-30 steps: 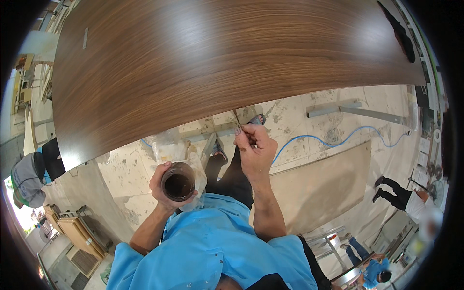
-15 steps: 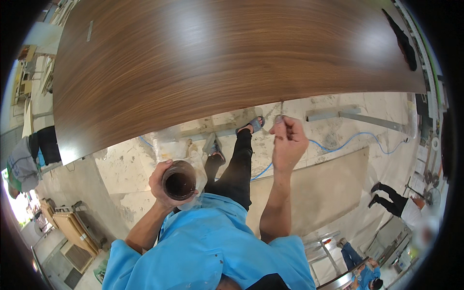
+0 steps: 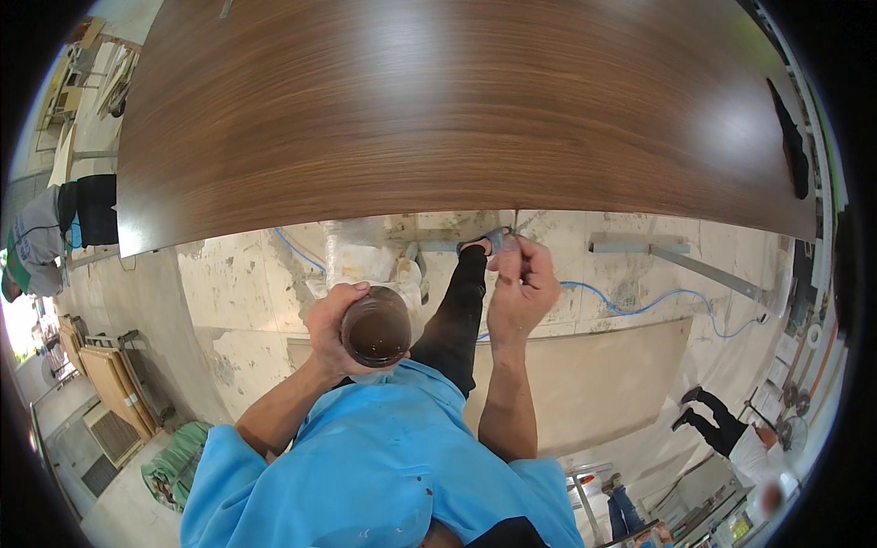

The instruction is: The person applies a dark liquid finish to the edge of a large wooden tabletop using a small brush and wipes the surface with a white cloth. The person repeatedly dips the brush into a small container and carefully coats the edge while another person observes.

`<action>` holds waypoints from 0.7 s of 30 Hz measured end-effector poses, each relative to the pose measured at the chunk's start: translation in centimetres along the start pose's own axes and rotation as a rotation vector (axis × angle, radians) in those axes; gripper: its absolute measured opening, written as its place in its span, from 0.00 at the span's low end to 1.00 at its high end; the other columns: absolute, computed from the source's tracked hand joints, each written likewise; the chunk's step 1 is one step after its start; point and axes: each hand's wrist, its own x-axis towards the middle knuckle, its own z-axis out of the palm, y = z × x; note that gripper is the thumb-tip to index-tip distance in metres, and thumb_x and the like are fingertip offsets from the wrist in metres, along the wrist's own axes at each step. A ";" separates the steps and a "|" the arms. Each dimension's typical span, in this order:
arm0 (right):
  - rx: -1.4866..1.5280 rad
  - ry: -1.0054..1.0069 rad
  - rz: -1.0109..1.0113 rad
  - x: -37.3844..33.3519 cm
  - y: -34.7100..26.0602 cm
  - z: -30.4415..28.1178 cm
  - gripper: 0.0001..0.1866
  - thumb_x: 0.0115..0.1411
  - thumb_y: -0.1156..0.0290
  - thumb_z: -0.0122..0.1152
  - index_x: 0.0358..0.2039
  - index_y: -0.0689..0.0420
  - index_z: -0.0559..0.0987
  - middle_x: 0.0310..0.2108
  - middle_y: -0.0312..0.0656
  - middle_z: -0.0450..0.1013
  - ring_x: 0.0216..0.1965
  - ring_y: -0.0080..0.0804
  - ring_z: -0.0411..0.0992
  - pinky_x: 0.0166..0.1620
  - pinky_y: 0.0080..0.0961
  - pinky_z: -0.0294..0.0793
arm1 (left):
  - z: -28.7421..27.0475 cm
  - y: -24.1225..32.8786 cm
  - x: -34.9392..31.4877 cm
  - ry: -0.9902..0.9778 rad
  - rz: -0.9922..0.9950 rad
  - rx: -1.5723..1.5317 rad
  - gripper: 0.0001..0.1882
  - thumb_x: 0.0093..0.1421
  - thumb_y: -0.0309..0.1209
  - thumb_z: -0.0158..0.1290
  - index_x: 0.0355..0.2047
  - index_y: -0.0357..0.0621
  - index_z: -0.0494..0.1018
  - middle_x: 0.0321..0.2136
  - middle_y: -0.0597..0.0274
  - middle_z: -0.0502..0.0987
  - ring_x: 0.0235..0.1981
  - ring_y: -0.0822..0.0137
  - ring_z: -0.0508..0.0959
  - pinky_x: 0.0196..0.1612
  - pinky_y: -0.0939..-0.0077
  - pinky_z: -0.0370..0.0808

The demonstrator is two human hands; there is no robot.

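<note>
My left hand (image 3: 331, 327) is wrapped round a round clear jar (image 3: 375, 327) that has dark brown liquid inside. The jar is held in front of my blue shirt. My right hand (image 3: 523, 290) is closed, fingertips pinched on a thin, dark, stick-like tool (image 3: 517, 219). Its tip reaches the near edge of a large brown wood-grain board (image 3: 457, 119); whether it touches, I cannot tell. Most of the tool is hidden by my fingers.
A dark flat piece (image 3: 791, 142) lies on the board's right end. Under the board are grey metal bars (image 3: 703, 265), a blue hose (image 3: 630, 310) and clear plastic wrapping (image 3: 352, 251). A person (image 3: 41, 228) stands at the left, another (image 3: 731, 438) at the lower right.
The view has shifted, so the board's near edge sits lower. My left hand with the jar has moved right, and my right hand has come slightly left, closer to the jar.
</note>
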 end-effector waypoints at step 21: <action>-0.162 -0.367 -0.262 -2.6 -1.2 5.5 0.03 0.55 0.75 0.66 0.29 0.59 0.79 0.21 0.46 0.74 0.20 0.37 0.73 0.25 0.25 0.71 | -0.3 0.1 -0.1 -0.031 0.023 -0.032 0.53 0.36 0.50 0.76 0.55 0.33 0.61 0.45 0.49 0.70 0.38 0.60 0.78 0.40 0.70 0.76</action>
